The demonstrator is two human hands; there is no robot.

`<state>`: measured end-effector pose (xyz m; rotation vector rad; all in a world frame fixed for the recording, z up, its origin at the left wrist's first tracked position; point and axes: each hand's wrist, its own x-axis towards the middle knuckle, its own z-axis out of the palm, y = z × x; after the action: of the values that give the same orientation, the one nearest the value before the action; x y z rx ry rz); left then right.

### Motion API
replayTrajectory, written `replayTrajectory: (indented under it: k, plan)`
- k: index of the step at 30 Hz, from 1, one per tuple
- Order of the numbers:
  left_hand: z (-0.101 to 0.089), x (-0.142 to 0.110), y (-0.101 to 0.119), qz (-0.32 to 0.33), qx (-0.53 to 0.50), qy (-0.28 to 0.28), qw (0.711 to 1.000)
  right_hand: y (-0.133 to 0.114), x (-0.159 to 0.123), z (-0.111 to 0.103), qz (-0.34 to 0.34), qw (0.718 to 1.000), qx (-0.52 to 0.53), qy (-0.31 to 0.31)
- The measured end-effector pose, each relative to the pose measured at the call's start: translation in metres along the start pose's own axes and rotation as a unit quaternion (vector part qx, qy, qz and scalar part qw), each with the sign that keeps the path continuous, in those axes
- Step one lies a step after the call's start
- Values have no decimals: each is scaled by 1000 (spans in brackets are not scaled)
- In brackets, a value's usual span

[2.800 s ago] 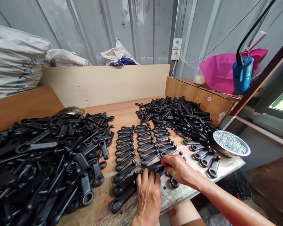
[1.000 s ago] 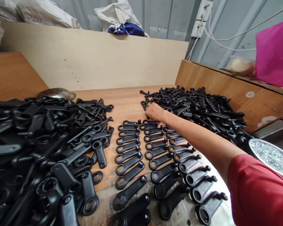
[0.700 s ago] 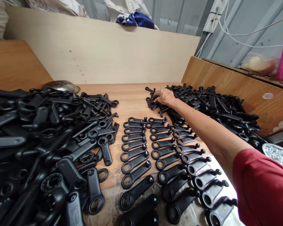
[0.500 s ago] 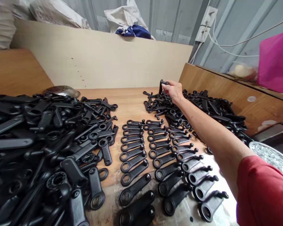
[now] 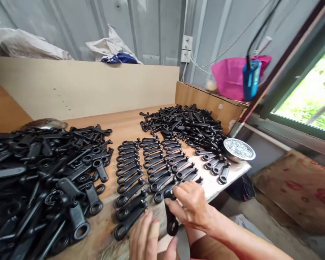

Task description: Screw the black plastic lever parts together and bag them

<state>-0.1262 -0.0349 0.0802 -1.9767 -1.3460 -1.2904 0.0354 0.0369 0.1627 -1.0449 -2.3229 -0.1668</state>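
My right hand [image 5: 193, 204] is closed around a black plastic crank handle [image 5: 171, 216] at the table's near edge. Its ring end hangs downward, and my fingers cover part of the rest. Just left of it, my left hand [image 5: 147, 238] has its fingers stretched out, thumb apart, holding nothing I can see. Beyond both hands, similar handles [image 5: 130, 189] lie side by side in columns, ring ends toward the left and knobs toward the right. The nearest handle [image 5: 131, 220] lies right by my left fingertips.
A large heap of black handles and rings [image 5: 56, 173] covers the left side. Another heap [image 5: 186, 121] lies at the back right, beside a metal bowl [image 5: 239, 150] of small shiny pieces. A beige board [image 5: 97, 86] closes off the back; a window [image 5: 311, 86] is at right.
My right hand has come back from the far right heap to the near edge, bringing a crank handle. My left hand has entered view. The view has turned right.
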Motion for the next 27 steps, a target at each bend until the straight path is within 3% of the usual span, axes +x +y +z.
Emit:
replayTrajectory:
  k: [4, 7, 10, 14, 17, 19, 22, 27]
  plan:
    - [9, 13, 12, 94, 10, -49, 994, -11, -11, 13, 72, 993, -43, -80]
    - [20, 18, 11, 108, 21, -67, 992, -13, -8, 11, 117, 982, -49, -143]
    - [27, 19, 9, 108, 24, -86, 990, 0, -5, -4, 170, 963, -51, -204]
    - [30, 20, 14, 40, 14, -104, 994, 62, -4, -55, 292, 924, -99, -225]
    - [34, 19, 18, 5, 26, -99, 995, 135, -3, -94, 406, 867, -177, -228]
    - [38, 17, 19, -11, 42, -94, 995, 178, -2, -108, 451, 828, -210, -257]
    - [42, 14, 18, -31, 56, -84, 994, 218, -3, -111, 475, 793, -224, -307]
    - [40, 13, 18, -40, 66, -80, 994, 240, -3, -96, 491, 776, -218, -330]
